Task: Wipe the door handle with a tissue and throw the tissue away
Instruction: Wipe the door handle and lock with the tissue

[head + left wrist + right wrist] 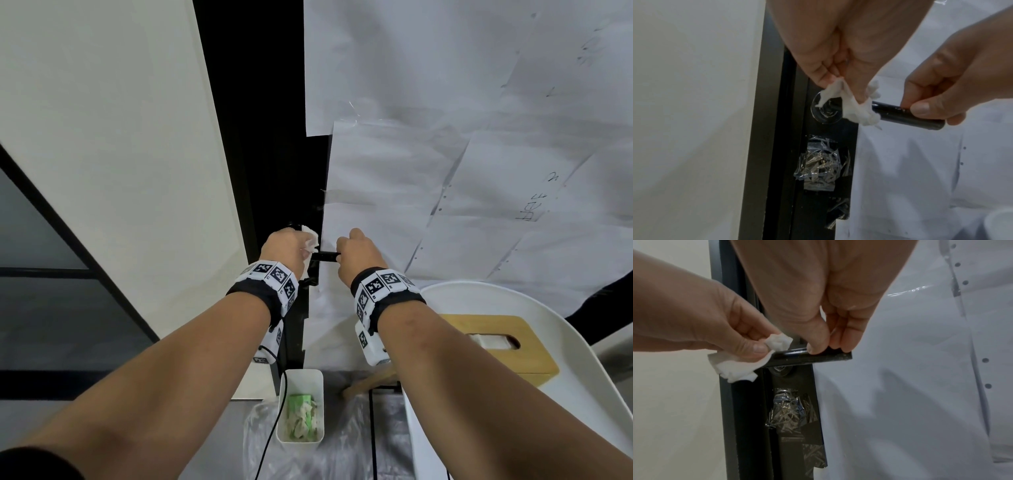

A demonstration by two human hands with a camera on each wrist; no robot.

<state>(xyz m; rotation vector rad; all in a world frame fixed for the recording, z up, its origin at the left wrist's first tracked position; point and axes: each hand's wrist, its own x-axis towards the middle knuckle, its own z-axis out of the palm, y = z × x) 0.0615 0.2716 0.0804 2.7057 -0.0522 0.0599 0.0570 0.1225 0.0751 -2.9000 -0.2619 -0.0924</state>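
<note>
The left hand is pinching a crumpled tissue against the inner end of the black door handle, beside its round base, while the right hand is pinching the lever's free end and steadying it. To wipe well, the tissue probably should be wrapping the bar and sliding toward the right hand's fingers, which then need to be shifting aside. The bin is waiting below both hands.

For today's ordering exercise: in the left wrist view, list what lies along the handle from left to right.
Round black rose plate → crumpled white tissue → bare black lever door handle → right hand.
</note>
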